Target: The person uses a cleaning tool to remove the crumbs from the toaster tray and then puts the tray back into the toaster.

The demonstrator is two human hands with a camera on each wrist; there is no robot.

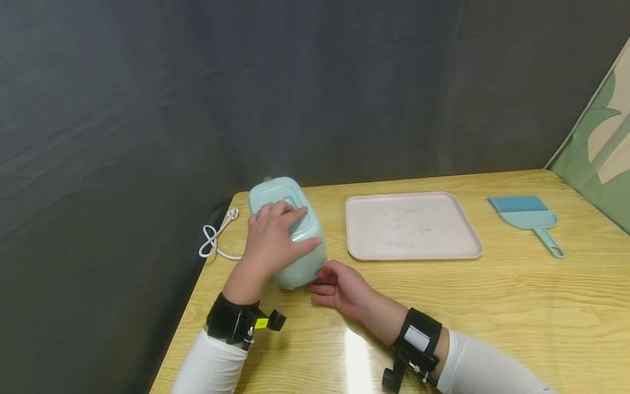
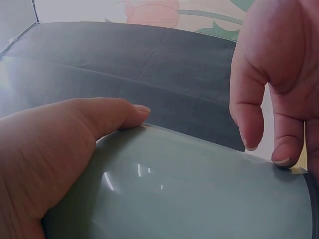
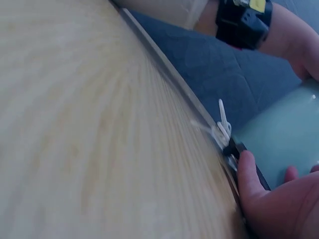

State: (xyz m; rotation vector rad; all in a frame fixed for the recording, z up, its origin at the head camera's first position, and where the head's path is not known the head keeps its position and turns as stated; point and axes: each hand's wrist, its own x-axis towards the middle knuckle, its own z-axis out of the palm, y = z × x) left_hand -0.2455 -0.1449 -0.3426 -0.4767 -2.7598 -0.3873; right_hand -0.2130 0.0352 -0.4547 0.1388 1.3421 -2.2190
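A pale green box-shaped appliance (image 1: pixel 302 269) with rounded corners stands at the left of the table in the head view. My left hand (image 1: pixel 275 235) lies over its top, fingers spread, with the thumb (image 2: pixel 124 113) along its upper edge in the left wrist view. Some left fingertips are hidden. My right hand (image 1: pixel 344 290) is at the near right lower corner, its fingers loosely bent and touching the appliance. In the right wrist view, right fingers (image 3: pixel 247 174) meet the dark base edge. A white cord with a plug (image 1: pixel 231 214) trails left of the appliance.
A pale pink tray (image 1: pixel 413 227) lies right of the appliance. Farther right is a blue-green dustpan with a small brush (image 1: pixel 529 219). A dark cloth (image 1: pixel 344 93) hangs behind the wooden table (image 1: pixel 492 306) and along its left edge.
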